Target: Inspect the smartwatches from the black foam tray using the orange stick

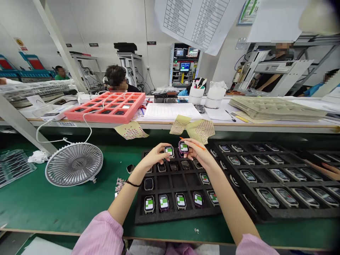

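Note:
My left hand [156, 156] is closed on a silver-edged smartwatch [169, 151] whose lit screen shows green and white. Close beside it, my right hand [195, 150] grips a purple-edged smartwatch [183, 147] with a similar screen. A thin orange stick-like tool [196, 143] also lies across the fingers of the right hand. Both hands are above the far rows of a black foam tray [163, 182], which holds several watch bodies in its pockets. In its front row, screens such as that of a watch [149, 204] are lit green and white.
A round grey fan [74, 164] lies at the left on the green bench [87, 209]. More black trays [265, 171] of watches stand at the right, where another person's hand [325, 170] reaches in. A shelf [220, 126] carries a pink foam tray [106, 117] and papers.

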Action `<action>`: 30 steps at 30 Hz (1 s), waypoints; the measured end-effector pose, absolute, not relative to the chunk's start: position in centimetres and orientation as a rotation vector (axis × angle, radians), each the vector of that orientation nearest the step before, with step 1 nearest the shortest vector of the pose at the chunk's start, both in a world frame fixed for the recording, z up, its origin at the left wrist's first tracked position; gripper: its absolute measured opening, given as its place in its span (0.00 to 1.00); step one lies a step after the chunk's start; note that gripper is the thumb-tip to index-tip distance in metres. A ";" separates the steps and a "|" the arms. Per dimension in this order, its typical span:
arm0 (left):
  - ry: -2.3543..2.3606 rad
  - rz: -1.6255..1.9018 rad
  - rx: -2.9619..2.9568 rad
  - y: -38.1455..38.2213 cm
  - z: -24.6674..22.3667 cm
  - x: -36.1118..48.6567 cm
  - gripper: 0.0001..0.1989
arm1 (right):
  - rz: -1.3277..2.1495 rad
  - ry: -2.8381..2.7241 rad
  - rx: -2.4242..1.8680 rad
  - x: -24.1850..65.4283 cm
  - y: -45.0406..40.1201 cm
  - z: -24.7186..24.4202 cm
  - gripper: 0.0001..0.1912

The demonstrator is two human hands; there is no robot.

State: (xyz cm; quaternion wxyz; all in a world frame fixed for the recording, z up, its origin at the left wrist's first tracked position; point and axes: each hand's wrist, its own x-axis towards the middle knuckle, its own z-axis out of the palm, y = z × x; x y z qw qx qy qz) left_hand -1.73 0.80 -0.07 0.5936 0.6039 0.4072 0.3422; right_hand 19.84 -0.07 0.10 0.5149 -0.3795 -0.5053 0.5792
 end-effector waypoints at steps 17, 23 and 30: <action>0.967 0.884 1.472 -0.6 1.4 -2.2 0.20 | 1.406 -1.319 -0.889 18.8 -1.1 0.3 0.16; 0.954 0.915 1.457 -0.7 1.6 -2.2 0.18 | 1.386 -1.421 -0.846 18.9 -1.6 0.4 0.15; 0.960 0.914 1.476 -0.9 1.8 -2.3 0.17 | 1.345 -1.484 -0.806 19.1 -1.5 0.1 0.17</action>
